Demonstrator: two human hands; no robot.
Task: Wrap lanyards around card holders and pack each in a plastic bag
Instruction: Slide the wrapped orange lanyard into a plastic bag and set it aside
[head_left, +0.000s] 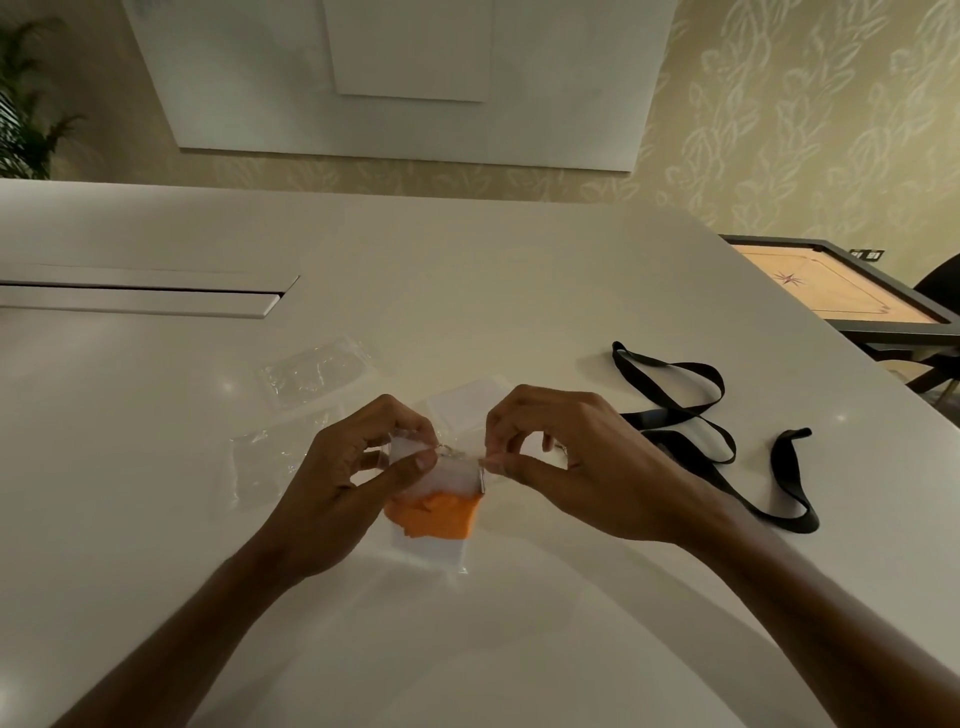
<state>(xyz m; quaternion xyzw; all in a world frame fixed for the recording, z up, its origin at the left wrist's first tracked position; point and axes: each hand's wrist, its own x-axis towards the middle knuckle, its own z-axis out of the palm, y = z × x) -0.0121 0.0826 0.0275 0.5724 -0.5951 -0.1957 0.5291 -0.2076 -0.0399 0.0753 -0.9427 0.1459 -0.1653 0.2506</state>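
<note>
Orange lanyard material (441, 514) is visible inside a clear plastic bag (431, 545) that lies on the white table (156, 467), close to the near edge and directly between both hands. A translucent card holder (441, 475) shows in the upper part of that bag, above the orange band, with a small metal clip or ring at its top edge; the exact form of that fitting is too small to tell. The left hand (353, 483) has its fingers curled, thumb and forefinger pinching the bag's upper left corner. The right hand (566, 467) is likewise curled, thumb and forefinger pinching the bag's upper right edge, with the remaining fingers arched above. Whether the bag mouth is sealed cannot be told. Two further clear plastic bags lie flat on the table: one (317, 371) beyond the left hand, another (260, 462) just left of it. A second card holder (467, 405), pale and rectangular, lies just behind the hands. A black lanyard (691, 415) lies loosely looped on the table to the right, apart from the bag, with one end passing behind the right hand. A carrom board (841, 286) stands beyond the table's right side.
</note>
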